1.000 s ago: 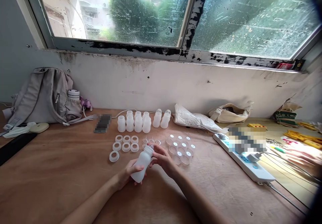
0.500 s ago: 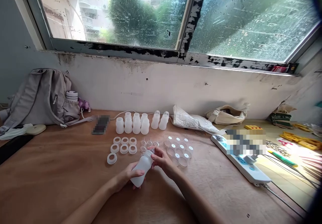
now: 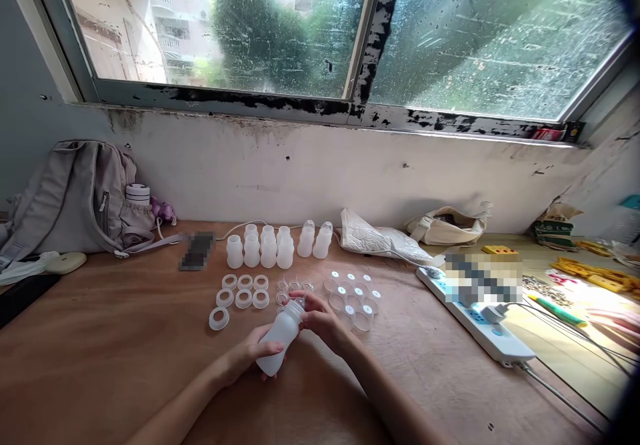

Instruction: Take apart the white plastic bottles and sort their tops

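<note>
My left hand (image 3: 253,351) is wrapped round the body of a frosted white bottle (image 3: 278,342), tilted with its neck up to the right. At the bottle's neck, the fingers of my right hand (image 3: 320,318) close on a small clear piece (image 3: 299,303). Beyond are several open bottles (image 3: 251,251) and two bottles with clear tops (image 3: 323,240). White rings (image 3: 243,299) lie in rows to the left, small clear nipple-like parts (image 3: 295,286) just behind my right hand, and clear round caps (image 3: 361,320) to the right.
On the brown table (image 3: 125,338), a grey backpack (image 3: 75,198) and a blurred dark item (image 3: 197,251) are at the left. A silvery pouch (image 3: 367,235) and a cream bag (image 3: 445,226) lie by the wall. A white power strip (image 3: 480,325) with cables is at the right.
The view has shifted slightly. My right fingers have changed position a little over the bottle's neck; my left hand still holds the bottle.
</note>
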Tool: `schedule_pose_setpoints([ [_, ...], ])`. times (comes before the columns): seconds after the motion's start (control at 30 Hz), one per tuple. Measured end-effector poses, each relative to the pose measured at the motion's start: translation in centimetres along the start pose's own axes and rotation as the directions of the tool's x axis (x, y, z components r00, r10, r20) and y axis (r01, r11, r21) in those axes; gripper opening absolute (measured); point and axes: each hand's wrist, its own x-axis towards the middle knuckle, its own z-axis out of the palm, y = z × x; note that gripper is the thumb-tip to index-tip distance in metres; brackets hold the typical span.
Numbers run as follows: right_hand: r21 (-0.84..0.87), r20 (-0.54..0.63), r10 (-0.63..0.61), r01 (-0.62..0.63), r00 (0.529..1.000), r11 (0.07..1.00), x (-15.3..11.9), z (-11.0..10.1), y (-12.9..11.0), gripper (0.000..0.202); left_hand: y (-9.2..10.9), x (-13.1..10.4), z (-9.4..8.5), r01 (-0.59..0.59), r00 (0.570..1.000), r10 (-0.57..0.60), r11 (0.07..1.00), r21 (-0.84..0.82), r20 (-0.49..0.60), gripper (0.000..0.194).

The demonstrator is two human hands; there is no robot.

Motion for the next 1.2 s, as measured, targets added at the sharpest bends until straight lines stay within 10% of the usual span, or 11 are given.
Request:
schedule_pose_setpoints([
  [1.2,-0.065,-0.022,0.04,-0.041,0.999,0.997,-0.19,0.85,0.8,0.036,0.73,-0.25,0.01,0.021,0.999,-0.023,0.998,0.062,0.029,0.045],
])
